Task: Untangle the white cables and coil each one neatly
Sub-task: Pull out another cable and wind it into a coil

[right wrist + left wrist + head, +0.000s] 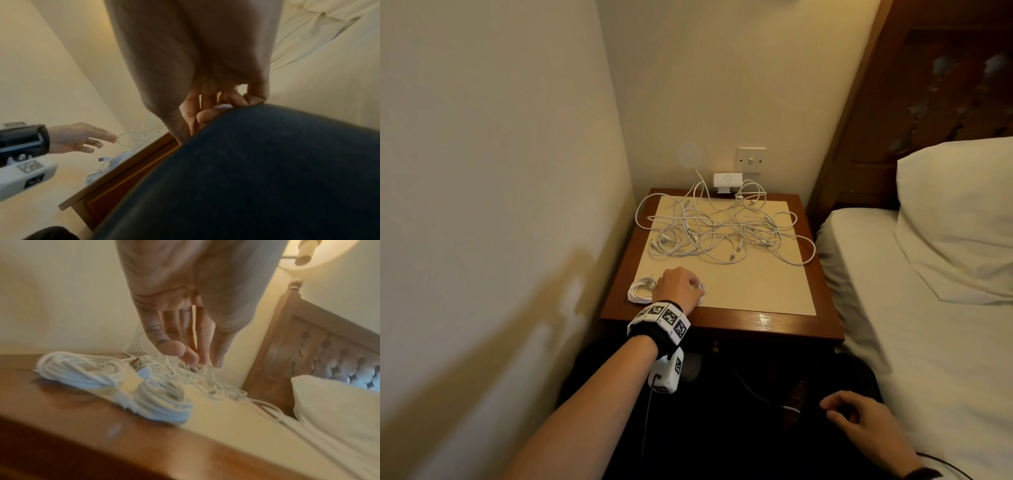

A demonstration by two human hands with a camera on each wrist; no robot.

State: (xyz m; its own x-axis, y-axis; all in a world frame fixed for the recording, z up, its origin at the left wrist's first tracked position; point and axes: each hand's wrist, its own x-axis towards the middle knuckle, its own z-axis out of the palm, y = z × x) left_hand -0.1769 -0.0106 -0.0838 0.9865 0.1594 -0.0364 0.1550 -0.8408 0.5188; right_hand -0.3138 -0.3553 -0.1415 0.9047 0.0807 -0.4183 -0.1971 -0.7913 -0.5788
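Note:
A tangle of thin white cables [722, 229] sprawls over the back half of the bedside table [756, 318]. Coiled white cable [642, 291] lies at the table's near left corner, a USB plug [136, 365] sticking out of it. My left hand [681, 287] hovers just above this coil with relaxed, nearly straight fingers [185, 352] and holds nothing. In the left wrist view the coil [115, 386] lies below the fingertips and the tangle [197, 378] behind them. My right hand [859, 421] rests on my dark-trousered knee, fingers [207, 116] loosely curled and empty.
A cream wall runs close along the table's left side. A white adapter [727, 181] and a wall switch [751, 159] sit at the back wall. A bed with a white pillow [955, 219] and a wooden headboard [928, 85] borders the right.

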